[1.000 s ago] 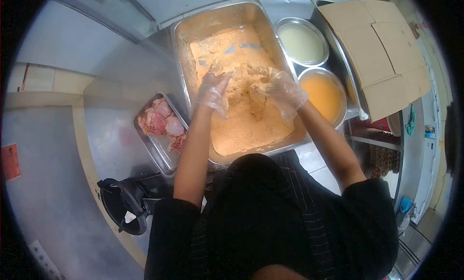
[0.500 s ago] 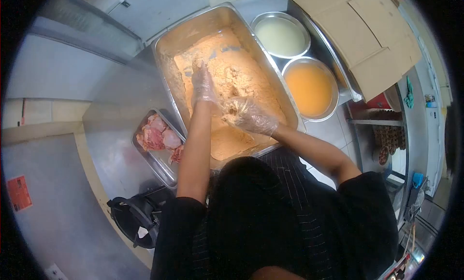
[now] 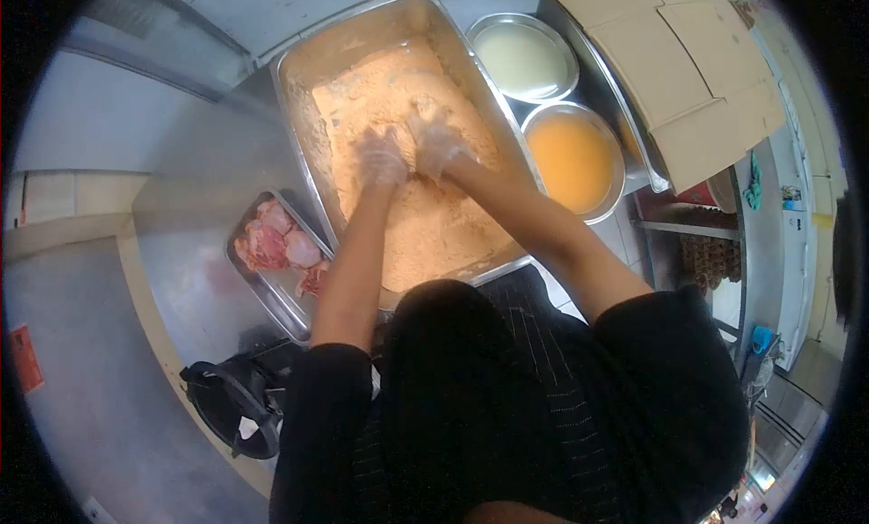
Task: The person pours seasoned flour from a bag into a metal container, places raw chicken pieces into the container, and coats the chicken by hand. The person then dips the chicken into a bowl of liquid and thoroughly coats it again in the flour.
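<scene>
A large steel pan (image 3: pixel 303 130) holds a bed of orange seasoned flour (image 3: pixel 421 239). My left hand (image 3: pixel 380 157), in a clear plastic glove, reaches into the flour left of the pan's middle. Close beside it on the right is my gloved right hand (image 3: pixel 439 146), also pressed into the flour. Motion and flour blur the fingers of both hands, so what they may hold is hidden. To the left, a smaller steel tray (image 3: pixel 294 316) carries several pieces of raw chicken (image 3: pixel 276 237).
Right of the pan stand a round bowl of pale liquid (image 3: pixel 523 62) and a bowl of orange liquid (image 3: pixel 570 157). Flattened cardboard (image 3: pixel 674 71) lies beyond them. A black bin (image 3: pixel 231 411) is at lower left, a metal shelf (image 3: pixel 688 227) at right.
My right hand, which held a floured clump above the pan, has moved up and left into the flour beside my left hand. The left hand has shifted slightly down. The whole view has tilted slightly.
</scene>
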{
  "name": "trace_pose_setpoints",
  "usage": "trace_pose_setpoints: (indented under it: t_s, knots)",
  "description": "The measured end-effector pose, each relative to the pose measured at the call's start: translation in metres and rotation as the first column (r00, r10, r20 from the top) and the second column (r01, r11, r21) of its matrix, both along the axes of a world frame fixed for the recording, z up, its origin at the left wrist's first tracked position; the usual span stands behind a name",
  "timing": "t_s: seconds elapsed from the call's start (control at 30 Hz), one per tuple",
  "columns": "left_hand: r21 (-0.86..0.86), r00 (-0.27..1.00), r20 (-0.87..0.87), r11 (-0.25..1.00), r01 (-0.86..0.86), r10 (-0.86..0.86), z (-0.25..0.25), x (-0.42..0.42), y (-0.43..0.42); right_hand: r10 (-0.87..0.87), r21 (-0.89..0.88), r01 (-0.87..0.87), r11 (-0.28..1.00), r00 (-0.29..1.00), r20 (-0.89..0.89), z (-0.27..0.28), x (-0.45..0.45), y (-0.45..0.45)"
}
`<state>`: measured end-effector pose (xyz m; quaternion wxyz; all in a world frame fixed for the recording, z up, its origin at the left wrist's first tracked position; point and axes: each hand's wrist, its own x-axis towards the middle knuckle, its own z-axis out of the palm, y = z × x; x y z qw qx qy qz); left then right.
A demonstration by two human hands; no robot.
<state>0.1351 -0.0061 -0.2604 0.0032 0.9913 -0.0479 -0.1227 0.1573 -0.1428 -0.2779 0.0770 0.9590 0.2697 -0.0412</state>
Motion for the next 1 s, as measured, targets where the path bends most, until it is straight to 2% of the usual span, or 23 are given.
trace_pose_setpoints:
  t_s: [0.03, 0.07, 0.13, 0.17, 0.23, 0.27, 0.3, 0.33, 0.37, 0.4, 0.43, 0.47, 0.53, 0.57, 0.63, 0.7, 0.77, 0.8, 0.83, 0.87, 0.9, 0.97, 1.0]
  knots:
    - [-0.168, 0.996, -0.029, 0.982, -0.090, 0.086, -0.006, 0.011, 0.006, -0.031, -0.038, 0.025, 0.999, 0.981, -0.193, 0.012, 0.008, -0.001]
    - [-0.175, 0.995, -0.030, 0.980, -0.096, 0.092, 0.005, 0.021, 0.009, -0.027, -0.045, 0.018, 0.999, 0.981, -0.194, 0.029, 0.010, -0.007]
    - [-0.446, 0.833, -0.483, 0.742, -0.499, 0.270, 0.044, 0.046, 0.018, 0.090, 0.085, -0.049, 0.995, 0.792, -0.604, 0.068, 0.020, -0.024]
    - [-0.458, 0.841, -0.466, 0.738, -0.495, 0.274, 0.048, 0.047, 0.024, 0.093, 0.081, -0.056, 0.995, 0.804, -0.587, 0.082, 0.019, -0.030]
    - [-0.408, 0.965, -0.261, 0.905, -0.118, 0.009, 0.032, 0.034, 0.037, 0.257, 0.110, -0.247, 0.963, 0.963, -0.086, 0.099, -0.004, -0.040]
    - [-0.408, 0.967, -0.256, 0.905, -0.123, 0.016, 0.048, 0.022, 0.035, 0.264, 0.109, -0.254, 0.961, 0.961, -0.082, 0.120, -0.010, -0.040]
    - [-0.702, 0.861, -0.421, 0.499, -0.508, 0.285, 0.077, 0.005, 0.028, 0.257, 0.188, -0.244, 0.951, 0.965, -0.048, 0.149, -0.016, -0.039]
    - [-0.728, 0.646, -0.658, -0.108, -0.677, 0.387, 0.095, -0.008, 0.024, 0.245, 0.269, -0.231, 0.935, 0.969, -0.022, 0.161, -0.022, -0.040]
    - [-0.768, 0.740, -0.639, -0.221, -0.601, 0.210, 0.097, -0.010, 0.032, 0.249, 0.270, -0.233, 0.934, 0.968, -0.026, 0.149, -0.016, -0.043]
    - [-0.770, 0.740, -0.637, -0.223, -0.598, 0.213, 0.067, -0.005, 0.049, 0.218, 0.300, -0.183, 0.936, 0.972, -0.087, 0.130, -0.002, -0.048]
    - [-0.946, 0.918, -0.303, 0.034, -0.321, 0.254, 0.012, 0.008, 0.071, 0.188, 0.328, -0.131, 0.935, 0.971, -0.147, 0.121, 0.006, -0.049]
    - [-0.957, 0.978, 0.075, 0.290, 0.015, 0.197, -0.015, 0.018, 0.083, 0.190, 0.330, -0.136, 0.934, 0.972, -0.136, 0.129, 0.009, -0.047]
    - [-0.941, 0.968, 0.020, 0.333, -0.067, 0.252, 0.016, 0.024, 0.079, -0.021, 0.651, 0.392, 0.650, 0.866, -0.500, 0.150, 0.016, -0.040]
    - [-0.917, 0.951, -0.054, 0.363, -0.169, 0.306, 0.034, 0.023, 0.071, -0.022, 0.654, 0.390, 0.648, 0.868, -0.496, 0.151, 0.018, -0.040]
    - [-0.838, 0.890, -0.199, 0.400, -0.372, 0.411, 0.074, 0.015, 0.052, 0.067, 0.692, 0.189, 0.697, 0.943, -0.325, 0.147, 0.022, -0.048]
    - [-0.781, 0.850, -0.262, 0.417, -0.465, 0.457, 0.090, 0.008, 0.047, -0.007, 0.717, 0.297, 0.631, 0.926, -0.377, 0.151, 0.024, -0.047]
    - [-0.697, 0.855, -0.406, 0.496, -0.517, 0.321, 0.100, 0.002, 0.049, -0.071, 0.735, 0.395, 0.551, 0.900, -0.430, 0.161, 0.018, -0.047]
    - [-0.696, 0.858, -0.404, 0.502, -0.513, 0.318, 0.102, 0.003, 0.051, -0.129, 0.575, 0.328, 0.749, 0.925, -0.358, 0.198, 0.001, -0.045]
    - [-0.461, 0.951, -0.285, 0.853, -0.246, 0.120, 0.102, 0.005, 0.053, -0.165, 0.364, 0.261, 0.894, 0.948, -0.274, 0.223, -0.014, -0.045]
    - [-0.123, 0.961, -0.246, 0.988, 0.096, -0.124, 0.102, 0.007, 0.056, -0.168, 0.366, 0.263, 0.893, 0.947, -0.273, 0.230, -0.023, -0.046]
    - [-0.122, 0.961, -0.246, 0.988, 0.098, -0.126, 0.093, 0.011, 0.059, -0.100, 0.292, 0.173, 0.941, 0.964, -0.246, 0.236, -0.031, -0.048]
    - [0.353, 0.925, -0.128, 0.856, 0.379, -0.357, 0.069, 0.016, 0.063, 0.044, 0.131, -0.016, 0.991, 0.976, -0.212, 0.243, -0.047, -0.054]
    - [0.353, 0.925, -0.131, 0.855, 0.381, -0.358, 0.073, 0.013, 0.057, 0.119, 0.047, -0.111, 0.993, 0.972, -0.204, 0.245, -0.052, -0.057]
